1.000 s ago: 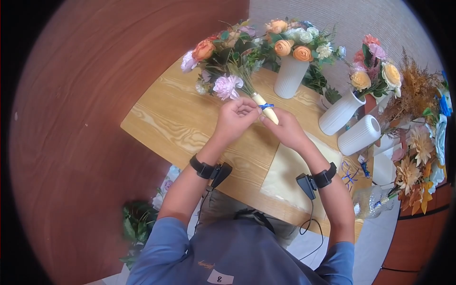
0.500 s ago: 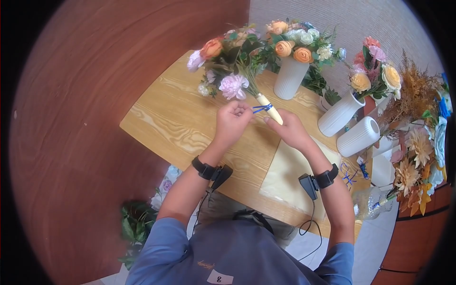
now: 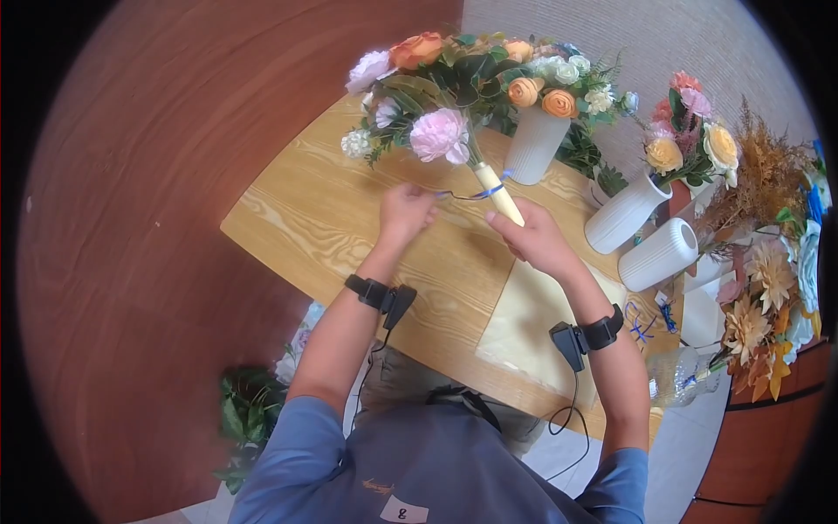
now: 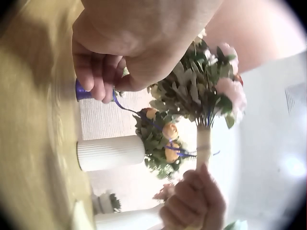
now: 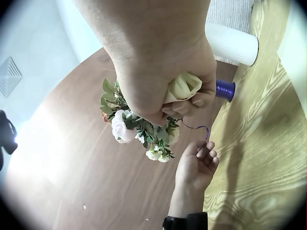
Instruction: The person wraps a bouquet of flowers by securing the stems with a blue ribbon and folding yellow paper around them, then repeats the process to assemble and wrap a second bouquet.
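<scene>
My right hand (image 3: 537, 236) grips the lower end of a bouquet's stem handle (image 3: 499, 194), wrapped in cream paper. The bouquet (image 3: 439, 135) tilts up over the table, with pink and orange blooms and green leaves. A thin blue ribbon (image 3: 471, 197) circles the handle, a short end sticking out on its far side. To the left, my left hand (image 3: 406, 214) pinches the ribbon's long end, which hangs in a slack curve between hand and handle. The right wrist view shows the folded paper bottom (image 5: 183, 87) poking out of the right fist.
A ribbon spool (image 5: 225, 91) stands on the table. Behind the bouquet is a white ribbed vase (image 3: 534, 144) of orange roses. More white vases (image 3: 659, 253) are at the right, near dried flowers (image 3: 751, 175). A cream sheet (image 3: 541, 327) and blue ribbon scraps (image 3: 642, 321) lie nearer.
The left hand has moved from the handle out to the left, drawing the ribbon out with it. The right hand has shifted slightly right, and the bouquet's flowers have swung up.
</scene>
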The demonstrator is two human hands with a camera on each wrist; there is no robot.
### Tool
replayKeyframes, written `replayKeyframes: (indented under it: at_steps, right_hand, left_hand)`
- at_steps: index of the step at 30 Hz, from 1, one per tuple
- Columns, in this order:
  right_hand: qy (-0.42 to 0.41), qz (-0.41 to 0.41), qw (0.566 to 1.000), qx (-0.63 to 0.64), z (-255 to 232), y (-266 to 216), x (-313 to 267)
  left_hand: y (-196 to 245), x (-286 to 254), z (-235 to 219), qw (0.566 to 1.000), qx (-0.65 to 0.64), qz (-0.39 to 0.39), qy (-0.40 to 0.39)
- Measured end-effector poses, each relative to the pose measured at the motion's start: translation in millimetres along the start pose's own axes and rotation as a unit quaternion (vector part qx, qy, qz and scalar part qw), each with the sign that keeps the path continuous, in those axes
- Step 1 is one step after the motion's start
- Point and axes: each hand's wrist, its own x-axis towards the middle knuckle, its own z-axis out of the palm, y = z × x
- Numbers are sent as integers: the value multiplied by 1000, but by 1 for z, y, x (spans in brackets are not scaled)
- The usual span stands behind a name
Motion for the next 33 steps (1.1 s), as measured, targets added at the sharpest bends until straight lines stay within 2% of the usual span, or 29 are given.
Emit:
replayKeyframes:
  at_steps: [1, 2, 3, 5, 6, 7, 8, 9, 11, 17, 21, 23, 24, 25, 26, 27, 28, 29, 31, 33]
  right_hand:
    - [3, -7, 1000, 3, 0, 0, -1]
    - [6, -5, 1000, 4, -1, 2, -1]
    - [2, -3, 1000, 4, -3, 4, -1]
    - [-3, -1, 1000, 3, -5, 6, 0]
    - [-2, -4, 1000, 7, -6, 5, 0]
    - [-2, -6, 1000, 12, -6, 5, -1]
    - [-3, -6, 1000, 12, -6, 5, -1]
    - [-4, -5, 1000, 16, -6, 4, 0]
    - [-3, -4, 1000, 21, -7, 2, 0]
    - [6, -2, 1000, 17, -7, -3, -5]
    - [13, -10, 1000, -5, -5, 3, -6]
    - [20, -21, 1000, -11, -3, 9, -4]
    - [22, -28, 999, -22, -2, 12, -2]
    - [23, -35, 999, -35, -1, 14, -1]
    - [23, -34, 999, -35, 0, 14, 1]
    - [19, -47, 998, -37, 2, 15, 2]
    - [13, -59, 997, -38, 5, 15, 4]
    - [11, -57, 998, -38, 9, 18, 8]
    - [28, -157, 985, -72, 20, 24, 16]
    - [33, -165, 982, -84, 36, 27, 23]
  left_hand:
    - [4, 2, -7, 990, -128, -53, 28]
    - [7, 4, -12, 961, -252, -105, 55]
    - [4, 6, -15, 961, -251, -107, 54]
    - [1, 9, -19, 993, -69, -61, 78]
    - [-1, 9, -20, 993, -68, -61, 78]
    - [6, 2, -20, 981, 179, 14, 67]
    - [11, -3, -20, 905, 414, 88, 52]
    - [13, -4, -19, 904, 414, 88, 53]
    - [15, -4, -17, 881, 471, 50, -15]
    - [9, -3, -8, 840, 532, 66, -86]
    - [13, -4, -7, 835, 534, 61, -121]
    - [17, -5, -6, 865, 473, 116, -121]
    - [19, -6, -4, 864, 474, 116, -122]
    - [21, -8, 0, 947, 229, 52, -220]
    - [27, -13, 5, 953, -35, -16, -301]
    - [32, -18, 13, 953, -35, -16, -300]
    - [44, -27, 23, 937, -190, -10, -293]
    - [50, -34, 32, 898, -341, -4, -279]
    - [53, -32, 45, 894, -373, -24, -249]
    - [52, -24, 47, 887, -405, -46, -219]
